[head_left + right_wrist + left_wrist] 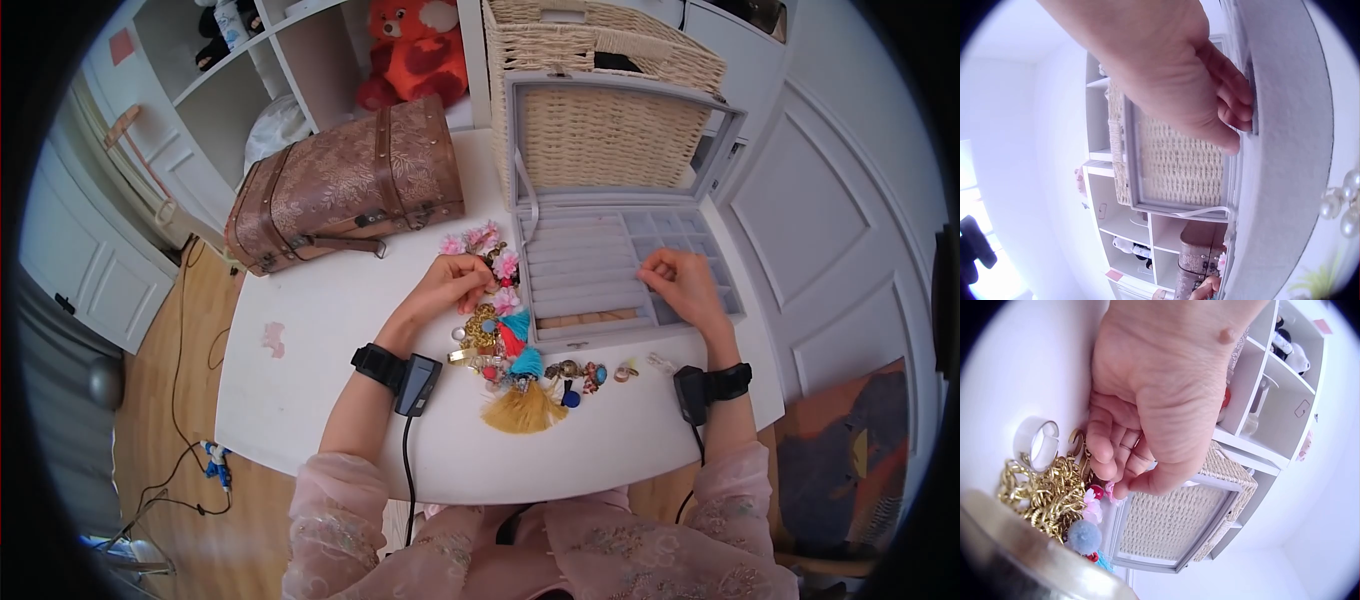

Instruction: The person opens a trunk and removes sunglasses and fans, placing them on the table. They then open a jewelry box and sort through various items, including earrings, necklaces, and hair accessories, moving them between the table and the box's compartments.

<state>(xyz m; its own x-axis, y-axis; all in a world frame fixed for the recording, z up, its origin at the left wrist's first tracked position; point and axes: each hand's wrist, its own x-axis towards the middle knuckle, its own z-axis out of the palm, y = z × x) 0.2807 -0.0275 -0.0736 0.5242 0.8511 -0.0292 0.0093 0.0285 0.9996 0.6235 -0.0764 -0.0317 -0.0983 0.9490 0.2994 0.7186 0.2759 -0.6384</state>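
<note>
My left hand is over the heap of jewellery, fingers bent and thumb tip close to the index fingertip. In the left wrist view these fingertips are right at a pink flower ornament and a red bead; I cannot tell whether they pinch it. Gold chain and a silver ring lie beside them. My right hand is over the right compartments of the open grey jewellery box, fingers loosely bent. The right wrist view shows its thumb apart from the fingers, with nothing visible between them.
Tassel earrings, a blue pompom and a pearl piece lie on the white table before the box. A brown floral chest stands back left. Behind the raised lid is a wicker basket.
</note>
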